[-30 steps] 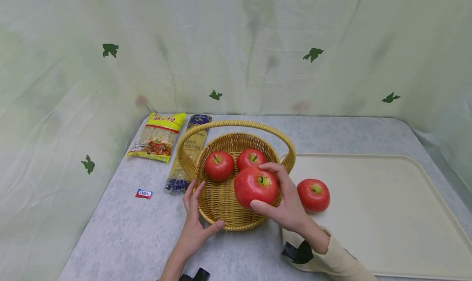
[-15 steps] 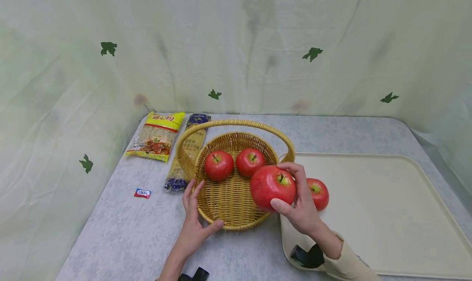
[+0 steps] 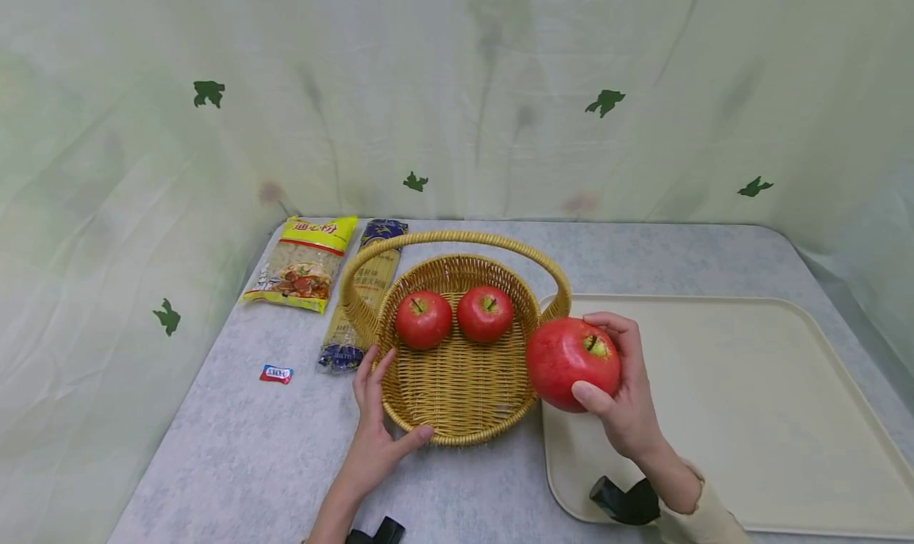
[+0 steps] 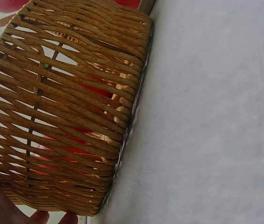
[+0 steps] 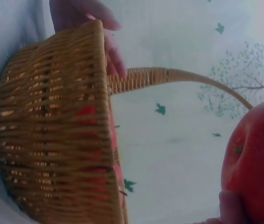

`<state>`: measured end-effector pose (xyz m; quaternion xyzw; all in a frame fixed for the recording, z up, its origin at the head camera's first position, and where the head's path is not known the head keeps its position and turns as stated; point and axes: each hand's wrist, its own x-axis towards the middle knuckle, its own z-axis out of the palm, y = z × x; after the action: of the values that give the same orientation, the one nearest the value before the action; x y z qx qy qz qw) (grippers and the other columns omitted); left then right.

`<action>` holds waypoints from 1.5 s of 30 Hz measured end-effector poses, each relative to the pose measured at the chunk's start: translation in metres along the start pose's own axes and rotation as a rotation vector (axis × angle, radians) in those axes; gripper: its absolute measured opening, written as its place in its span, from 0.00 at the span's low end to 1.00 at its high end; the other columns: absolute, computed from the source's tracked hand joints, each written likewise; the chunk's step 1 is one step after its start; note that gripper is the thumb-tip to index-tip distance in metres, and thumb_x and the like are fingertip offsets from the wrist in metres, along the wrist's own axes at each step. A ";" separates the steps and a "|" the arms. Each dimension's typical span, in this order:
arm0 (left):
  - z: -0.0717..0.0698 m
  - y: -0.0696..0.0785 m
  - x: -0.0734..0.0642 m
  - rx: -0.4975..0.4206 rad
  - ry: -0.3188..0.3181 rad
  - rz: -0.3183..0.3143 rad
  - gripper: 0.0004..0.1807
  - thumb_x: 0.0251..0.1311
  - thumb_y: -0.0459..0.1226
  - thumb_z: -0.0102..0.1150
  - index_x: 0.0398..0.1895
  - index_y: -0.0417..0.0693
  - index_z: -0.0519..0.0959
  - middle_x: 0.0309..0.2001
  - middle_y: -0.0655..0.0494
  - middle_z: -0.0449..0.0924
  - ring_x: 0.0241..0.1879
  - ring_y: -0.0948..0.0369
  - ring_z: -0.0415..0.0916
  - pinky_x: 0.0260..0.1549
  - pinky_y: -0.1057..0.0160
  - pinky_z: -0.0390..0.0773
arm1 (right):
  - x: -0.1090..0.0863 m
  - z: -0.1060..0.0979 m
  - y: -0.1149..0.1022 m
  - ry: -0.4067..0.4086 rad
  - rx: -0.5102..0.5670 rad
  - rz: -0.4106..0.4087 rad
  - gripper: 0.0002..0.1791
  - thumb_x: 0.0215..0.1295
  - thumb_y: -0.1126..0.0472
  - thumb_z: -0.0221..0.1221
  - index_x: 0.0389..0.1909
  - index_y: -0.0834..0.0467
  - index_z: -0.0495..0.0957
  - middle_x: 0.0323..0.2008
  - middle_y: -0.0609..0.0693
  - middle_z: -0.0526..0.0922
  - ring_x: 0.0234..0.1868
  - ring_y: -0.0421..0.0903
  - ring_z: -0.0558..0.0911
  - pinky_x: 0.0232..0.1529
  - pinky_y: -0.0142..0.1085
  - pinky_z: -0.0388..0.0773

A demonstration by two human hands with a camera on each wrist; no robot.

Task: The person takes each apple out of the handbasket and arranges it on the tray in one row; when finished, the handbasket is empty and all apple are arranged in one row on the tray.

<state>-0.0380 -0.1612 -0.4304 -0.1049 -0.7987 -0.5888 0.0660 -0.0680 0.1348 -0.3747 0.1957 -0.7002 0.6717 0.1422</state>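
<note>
The round basket [image 3: 457, 405], woven and golden-brown, stands upright on the table [image 3: 236, 449], apart from its left and far edges, with its arched handle [image 3: 457, 238] raised. In its far half, the left apple [image 3: 424, 322] and the right apple [image 3: 485, 316], both red, lie with stems upward and a narrow gap between. The held apple [image 3: 567, 362], red and yellowish-green around its stem, is in the air, seen across the left edge of the tray [image 3: 743, 401].

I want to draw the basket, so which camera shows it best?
The head view: it shows nearly the whole basket, with its handle and two apples inside. The left wrist view gives mostly its woven side, cut off; the right wrist view, its side, rim and part of the handle.
</note>
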 end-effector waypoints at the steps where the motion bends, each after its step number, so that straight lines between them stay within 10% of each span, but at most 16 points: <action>1: 0.000 0.000 0.000 -0.001 0.000 0.000 0.55 0.43 0.31 0.71 0.73 0.41 0.47 0.72 0.44 0.28 0.69 0.44 0.26 0.54 0.25 0.40 | 0.000 -0.002 0.000 0.014 0.003 -0.004 0.38 0.40 0.72 0.60 0.57 0.73 0.57 0.53 0.56 0.69 0.53 0.49 0.68 0.40 0.32 0.77; 16: 0.000 0.001 0.001 -0.010 -0.009 -0.012 0.55 0.44 0.32 0.71 0.74 0.46 0.47 0.72 0.45 0.27 0.69 0.45 0.26 0.53 0.25 0.40 | -0.007 -0.038 0.001 0.212 -0.060 0.039 0.40 0.37 0.79 0.58 0.59 0.65 0.63 0.54 0.54 0.69 0.54 0.49 0.68 0.40 0.26 0.76; 45: 0.000 0.002 0.000 -0.017 -0.011 -0.032 0.56 0.44 0.29 0.70 0.75 0.54 0.47 0.72 0.47 0.27 0.69 0.46 0.25 0.54 0.25 0.39 | -0.025 -0.095 0.042 0.404 -0.513 0.195 0.46 0.44 0.73 0.69 0.67 0.54 0.61 0.58 0.44 0.67 0.55 0.41 0.66 0.38 0.18 0.70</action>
<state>-0.0371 -0.1604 -0.4291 -0.0956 -0.7955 -0.5962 0.0514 -0.0711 0.2321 -0.4181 -0.0516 -0.8195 0.5093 0.2576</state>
